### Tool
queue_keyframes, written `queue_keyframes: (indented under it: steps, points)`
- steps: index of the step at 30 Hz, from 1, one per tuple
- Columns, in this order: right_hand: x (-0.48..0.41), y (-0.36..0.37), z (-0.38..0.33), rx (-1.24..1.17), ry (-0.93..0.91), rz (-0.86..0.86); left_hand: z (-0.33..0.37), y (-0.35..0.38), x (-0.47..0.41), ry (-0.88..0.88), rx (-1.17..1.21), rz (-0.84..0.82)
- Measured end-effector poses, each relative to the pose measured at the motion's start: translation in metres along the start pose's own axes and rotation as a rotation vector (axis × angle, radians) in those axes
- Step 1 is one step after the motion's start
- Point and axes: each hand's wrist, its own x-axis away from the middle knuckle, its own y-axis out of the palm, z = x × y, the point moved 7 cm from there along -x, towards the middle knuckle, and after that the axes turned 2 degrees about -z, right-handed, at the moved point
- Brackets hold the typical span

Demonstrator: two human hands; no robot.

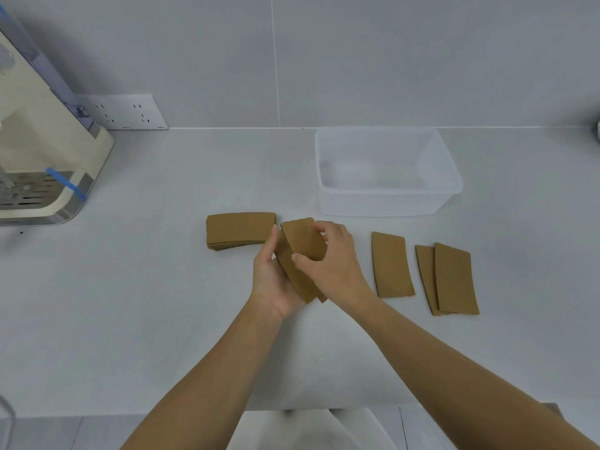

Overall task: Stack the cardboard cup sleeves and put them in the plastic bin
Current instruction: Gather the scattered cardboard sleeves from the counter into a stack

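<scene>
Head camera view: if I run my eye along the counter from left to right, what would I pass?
Cream machine → wall socket → stack of sleeves → left hand and right hand holding sleeves → single sleeve → two overlapping sleeves. The plastic bin sits behind these.

We note brown cardboard sleeves (300, 254), matt, faintly ribbed, in bare hands at centre. Same matt cardboard: stack (240, 229) at 9 o'clock of hands, single sleeve (392, 265) and overlapped pair (449, 280) at 3 o'clock. Plastic bin (386, 203) at 1 o'clock: translucent, frosted, smooth, soft sheen. Countertop (146, 287): pale grey, smooth, matt. Machine (39, 147) at 10 o'clock: cream glossy plastic, brushed-metal slotted tray (29, 190). We see wall (422, 60): smooth grey panels, low sheen.
</scene>
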Motion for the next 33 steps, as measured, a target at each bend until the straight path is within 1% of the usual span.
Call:
queue_keyframes:
  steps: [5,10,13,16,18,20,24,26,29,33]
  points:
    - [0.004,0.007,0.002,0.048,-0.004,0.025,-0.009,0.003,-0.002,-0.030,0.010,-0.038]
    - [0.005,0.007,0.011,0.128,0.013,0.038,-0.016,0.006,-0.002,-0.032,-0.053,-0.012]
    - [0.005,0.005,0.016,0.187,0.036,-0.001,-0.020,0.003,-0.005,-0.051,-0.053,0.023]
    - [0.005,-0.002,0.022,0.186,0.071,-0.047,-0.026,0.006,-0.007,-0.091,-0.042,0.006]
    - [0.003,-0.016,0.025,0.127,0.077,0.007,-0.027,0.007,-0.009,-0.086,-0.042,0.008]
    - [0.002,-0.036,0.032,0.120,0.098,0.105,-0.027,0.007,-0.012,-0.071,-0.054,0.018]
    - [0.003,-0.067,0.054,0.320,0.164,0.229,-0.030,0.004,-0.017,-0.046,-0.014,0.047]
    - [0.007,-0.075,0.067,0.411,0.224,0.269,-0.032,0.003,-0.019,-0.033,0.002,0.065]
    - [0.016,-0.078,0.085,0.463,0.311,0.295,-0.038,0.006,-0.021,-0.016,0.032,0.082]
    - [0.028,-0.073,0.103,0.533,0.362,0.311,-0.047,0.011,-0.023,-0.025,0.029,0.086]
